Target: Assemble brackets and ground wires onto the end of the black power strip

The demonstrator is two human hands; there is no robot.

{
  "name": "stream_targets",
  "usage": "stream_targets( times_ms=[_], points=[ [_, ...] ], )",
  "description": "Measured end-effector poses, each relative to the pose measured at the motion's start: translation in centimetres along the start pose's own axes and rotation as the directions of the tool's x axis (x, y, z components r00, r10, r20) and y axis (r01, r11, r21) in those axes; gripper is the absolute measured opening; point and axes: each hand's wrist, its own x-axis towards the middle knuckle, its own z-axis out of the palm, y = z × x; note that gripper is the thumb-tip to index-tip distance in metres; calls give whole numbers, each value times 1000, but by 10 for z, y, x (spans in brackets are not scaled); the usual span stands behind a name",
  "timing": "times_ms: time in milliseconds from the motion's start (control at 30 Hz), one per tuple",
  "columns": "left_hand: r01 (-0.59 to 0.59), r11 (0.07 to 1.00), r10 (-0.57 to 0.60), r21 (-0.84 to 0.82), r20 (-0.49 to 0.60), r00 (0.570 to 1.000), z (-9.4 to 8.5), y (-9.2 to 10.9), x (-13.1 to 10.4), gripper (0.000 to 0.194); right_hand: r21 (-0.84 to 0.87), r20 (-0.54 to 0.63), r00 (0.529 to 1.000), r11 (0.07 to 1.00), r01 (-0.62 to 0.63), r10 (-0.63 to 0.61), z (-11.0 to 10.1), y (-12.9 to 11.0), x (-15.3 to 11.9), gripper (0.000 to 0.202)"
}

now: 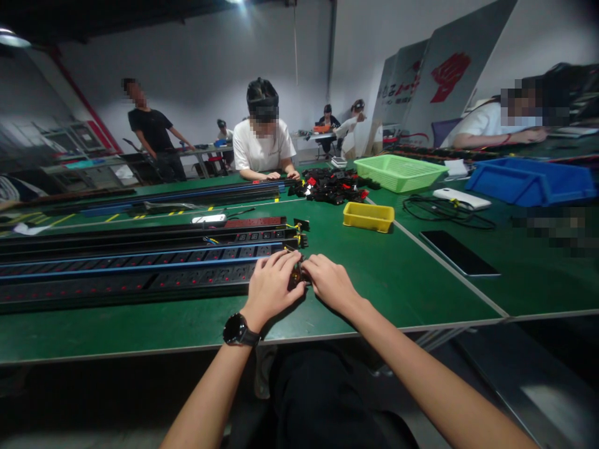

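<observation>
Live at right end of black socket strip [206, 279]: fine fingertip work, seemingly. Left hand [270, 284] drapes over end, thumb spread from fingers; right hand [325, 277] bunched against small part [296, 274], pinch hidden, can't tell. Next move calls for light, steady touch. Strip long, straight-edged, red-dotted, on smooth green surface [187, 330]. Beyond its end: boxy yellow plastic tray [369, 226]; farther, jumbled black-and-red parts [334, 186], slatted green basket [400, 178].
</observation>
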Motion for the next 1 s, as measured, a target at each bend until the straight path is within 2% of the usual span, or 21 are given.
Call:
stream_targets(
  times_ms=[400, 1000],
  points=[
    [28, 999, -28, 19, 18, 999, 0, 2, 3, 58, -55, -4, 1000, 998, -15, 15, 0, -1, 2, 22],
    [39, 999, -40, 28, 22, 999, 0, 4, 3, 58, -30, 4, 998, 997, -66, 66, 0, 0, 2, 25]
  ],
)
